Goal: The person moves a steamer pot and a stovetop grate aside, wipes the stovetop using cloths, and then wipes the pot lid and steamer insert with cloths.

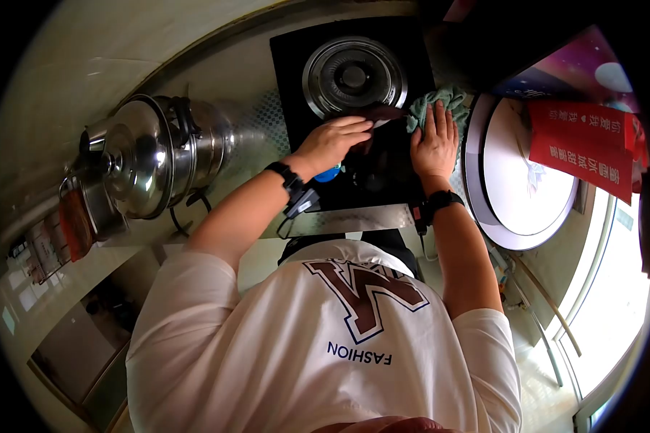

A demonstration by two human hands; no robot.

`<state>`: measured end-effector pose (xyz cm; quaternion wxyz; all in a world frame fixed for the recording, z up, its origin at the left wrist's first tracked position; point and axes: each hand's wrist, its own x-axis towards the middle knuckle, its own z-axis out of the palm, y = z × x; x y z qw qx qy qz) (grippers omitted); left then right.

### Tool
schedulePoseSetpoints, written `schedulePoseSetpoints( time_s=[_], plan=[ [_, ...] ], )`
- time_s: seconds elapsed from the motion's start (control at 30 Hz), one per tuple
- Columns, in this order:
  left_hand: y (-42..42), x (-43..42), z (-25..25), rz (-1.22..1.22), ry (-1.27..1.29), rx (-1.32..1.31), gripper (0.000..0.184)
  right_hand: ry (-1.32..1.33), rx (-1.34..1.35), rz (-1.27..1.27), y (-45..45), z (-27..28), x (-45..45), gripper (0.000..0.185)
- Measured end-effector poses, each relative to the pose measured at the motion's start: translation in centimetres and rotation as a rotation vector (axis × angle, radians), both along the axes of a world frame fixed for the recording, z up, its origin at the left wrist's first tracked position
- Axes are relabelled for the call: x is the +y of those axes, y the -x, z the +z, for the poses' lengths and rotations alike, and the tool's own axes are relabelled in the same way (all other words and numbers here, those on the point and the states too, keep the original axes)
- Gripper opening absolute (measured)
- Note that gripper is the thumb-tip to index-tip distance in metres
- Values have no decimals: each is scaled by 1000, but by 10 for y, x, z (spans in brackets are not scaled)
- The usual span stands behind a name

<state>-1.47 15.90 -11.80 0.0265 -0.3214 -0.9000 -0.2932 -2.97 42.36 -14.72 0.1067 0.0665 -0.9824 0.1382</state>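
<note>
A black glass stove top (296,72) with a round metal burner (354,76) lies in front of me. My right hand (435,141) bears down on a crumpled green cloth (444,101) at the stove's right edge, keeping hold of it under long fingers. Over the stove, just below the burner, my left hand (332,146) has its fingers stretched out. Beside its fingertips is a dark reddish-brown flat thing (384,113) with a shiny lower edge; I cannot make out its kind. Something blue (328,175) shows partly below the left wrist.
A large lidded steel pot (141,155) stands on the counter to the left. Close by on the right is a round white-topped appliance or container (527,173), with a red paper bag (581,144) against it. Sticks (549,303) lean at the lower right.
</note>
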Motion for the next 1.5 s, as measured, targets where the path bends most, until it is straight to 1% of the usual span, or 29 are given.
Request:
schedulePoseSetpoints(
  time_s=[0.07, 0.1, 0.17, 0.23, 0.33, 0.4, 0.47, 0.5, 0.57, 0.6, 0.63, 0.73, 0.77, 0.9, 0.93, 0.97, 1.03, 1.1, 1.17, 1.23, 1.3, 1.37, 1.4, 1.43, 1.5],
  plan=[
    [-7, -41, 0, 60, 54, 22, 35, 6, -11, -7, 1, 1, -1, 57],
    [-7, -61, 0, 133, 84, -68, 32, 6, -24, -10, 0, 2, 0, 57],
    [6, -80, -6, 321, 163, 22, 26, -1, -27, -9, 0, 3, 0, 57],
    [42, -81, -4, 366, 123, 42, 23, -11, -30, -5, 0, 4, -1, 57],
    [99, -95, -29, 306, 95, 63, 24, -9, -38, -7, 0, 6, -2, 57],
    [122, -95, -26, 265, 97, 63, 26, -9, -50, -20, 0, 6, -2, 57],
    [138, -87, -16, 223, 216, 45, 37, -13, -49, -19, 0, 5, -3, 57],
    [143, -80, -14, 224, 208, 42, 37, -17, -46, -14, 0, 4, -2, 57],
    [152, -64, -10, 249, 266, 72, 53, -27, -41, -8, 0, 4, -2, 57],
    [155, -63, -6, 190, 132, -21, 60, -24, -37, -6, 0, 4, -2, 57],
    [151, -63, -9, 194, 124, -24, 60, -32, -40, -1, 0, 4, -1, 57],
    [126, -71, -17, 335, 145, 13, 57, -16, -26, 0, 0, 5, -2, 57],
    [112, -74, -21, 384, 166, 1, 55, -17, -27, 3, 0, 4, -1, 57],
    [31, -51, -7, 547, 249, -90, 54, -2, -43, -2, 1, 6, -1, 58],
    [18, -42, -1, 546, 222, -128, 56, 6, -41, -7, -1, 6, -2, 58],
    [13, -39, -2, 546, 211, -106, 60, 3, -39, -10, -1, 5, -2, 58],
    [21, -47, -5, 542, 129, -170, 64, -3, -34, -15, 3, 6, -1, 58],
    [44, -61, -13, 496, 117, -120, 68, 1, -41, -9, 0, 8, -1, 58],
    [80, -71, -22, 441, 110, -72, 66, -9, -70, -29, -1, 9, -3, 58],
    [118, -79, -21, 318, 72, -107, 64, -20, -72, -13, 0, 8, -1, 58],
    [151, -81, -9, 205, 85, -170, 61, -18, -62, -7, 1, 7, 0, 58],
    [174, -72, 17, 198, 130, -428, 60, 13, -33, -6, 0, 7, -1, 57],
    [181, -68, 21, 181, 154, -501, 59, 6, -33, -5, 0, 7, -1, 57],
    [183, -64, 19, 183, 151, -502, 59, 4, -34, -2, 0, 6, -2, 57],
    [188, -57, 19, 187, 238, -472, 57, -4, -24, -2, 0, 6, -1, 57]
  ],
)
